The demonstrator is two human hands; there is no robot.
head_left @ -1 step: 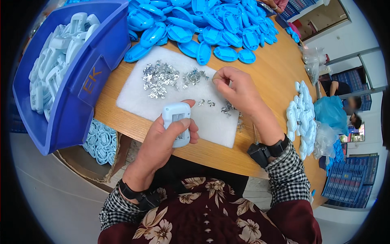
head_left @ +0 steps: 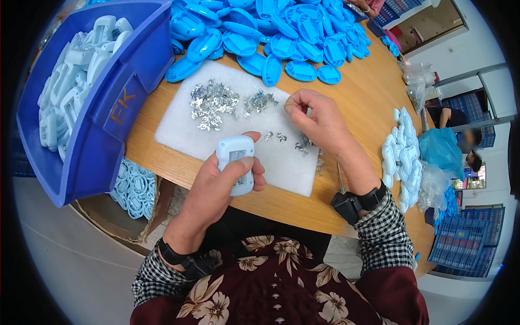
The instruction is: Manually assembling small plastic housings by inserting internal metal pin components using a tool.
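Observation:
My left hand (head_left: 205, 190) is closed around a pale blue plastic casing (head_left: 235, 145), thumb laid across its front, where an oblong recess shows. The casing is held over the near edge of a white foam sheet (head_left: 176, 125). Farther right, my right hand (head_left: 324, 122) hovers at the sheet's right side, thumb and forefinger pinched together; whatever they hold is too small to make out. Small silver metal clips (head_left: 212, 105) lie heaped on the sheet, with a smaller cluster (head_left: 259, 103) beside them. A few loose clips (head_left: 281, 137) rest between my hands, and more lie under my right wrist.
At left stands a dark blue bin (head_left: 138, 76) full of pale blue casings. Below it, a cardboard box (head_left: 151, 230) holds round pale blue parts. Bright blue oval shells (head_left: 284, 46) are heaped at the back. More pale casings (head_left: 402, 157) and plastic bags (head_left: 439, 151) sit at right.

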